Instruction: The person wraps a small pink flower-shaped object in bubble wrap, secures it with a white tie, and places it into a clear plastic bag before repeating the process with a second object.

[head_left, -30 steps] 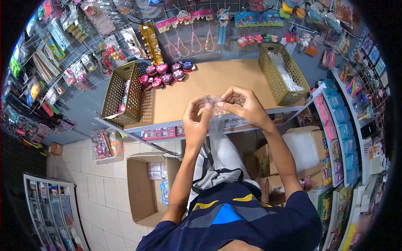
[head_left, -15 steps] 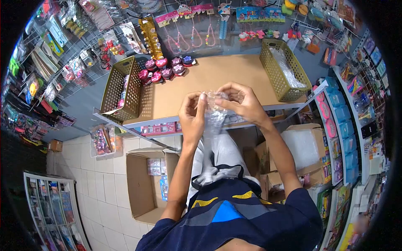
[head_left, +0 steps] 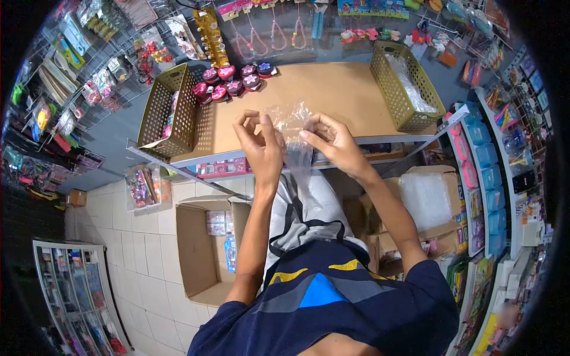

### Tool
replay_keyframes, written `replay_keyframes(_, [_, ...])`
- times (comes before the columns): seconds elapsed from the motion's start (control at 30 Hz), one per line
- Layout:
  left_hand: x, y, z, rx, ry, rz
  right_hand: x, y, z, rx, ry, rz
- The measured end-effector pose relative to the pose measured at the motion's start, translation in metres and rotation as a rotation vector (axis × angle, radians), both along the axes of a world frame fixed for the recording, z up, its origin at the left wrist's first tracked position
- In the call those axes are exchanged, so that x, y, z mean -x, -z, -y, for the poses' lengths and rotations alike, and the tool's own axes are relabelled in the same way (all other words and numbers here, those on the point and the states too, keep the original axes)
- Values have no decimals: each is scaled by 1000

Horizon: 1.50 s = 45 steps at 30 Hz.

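A clear plastic bag [head_left: 301, 155] hangs between my two hands, over the front edge of the tan shelf [head_left: 314, 89]. Its crinkled top spreads upward and its lower part dangles above my lap. My left hand [head_left: 261, 142] pinches the bag's left side between thumb and fingers. On the other side, my right hand [head_left: 332, 141] grips the edge with thumb against curled fingers. Several round pink and purple flower-topped items [head_left: 234, 83] sit in a cluster on the shelf, beyond my left hand.
Green perforated baskets stand at the shelf's left [head_left: 169, 113] and right [head_left: 409, 89] ends, the right one holding clear plastic. An open cardboard box [head_left: 199, 255] is on the floor at left, another box [head_left: 439, 237] at right. Hanging goods cover the wall racks.
The bag's top has been spread wider and fanned out. My hands have moved apart, the left one going left. The whole view has shifted slightly.
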<state>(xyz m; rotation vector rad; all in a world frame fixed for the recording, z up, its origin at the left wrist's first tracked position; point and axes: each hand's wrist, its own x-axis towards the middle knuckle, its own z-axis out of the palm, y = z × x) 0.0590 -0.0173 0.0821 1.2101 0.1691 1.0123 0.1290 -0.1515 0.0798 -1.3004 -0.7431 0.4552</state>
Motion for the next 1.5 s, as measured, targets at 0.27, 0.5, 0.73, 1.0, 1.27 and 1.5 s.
replay_keyframes(0.27, [6, 30, 17, -215, 78, -258, 14, 9, -12, -82, 157, 5])
replay_keyframes(0.5, [1, 30, 1, -197, -51, -280, 15, 32, 1, -19, -43, -76])
replay_keyframes(0.73, [6, 32, 20, 69, 279, -342, 15, 49, -7, -170, 243, -163])
replay_keyframes(1.0, [2, 56, 17, -98, 152, -355, 20, 64, 3, -37, 139, -166])
replay_keyframes(1.27, [1, 52, 16, -290, -23, -480, 25, 69, 0, 62, 69, -112])
replay_keyframes(1.5, [-4, 58, -5, -91, 109, -395, 28, 56, -11, -32, -21, -289])
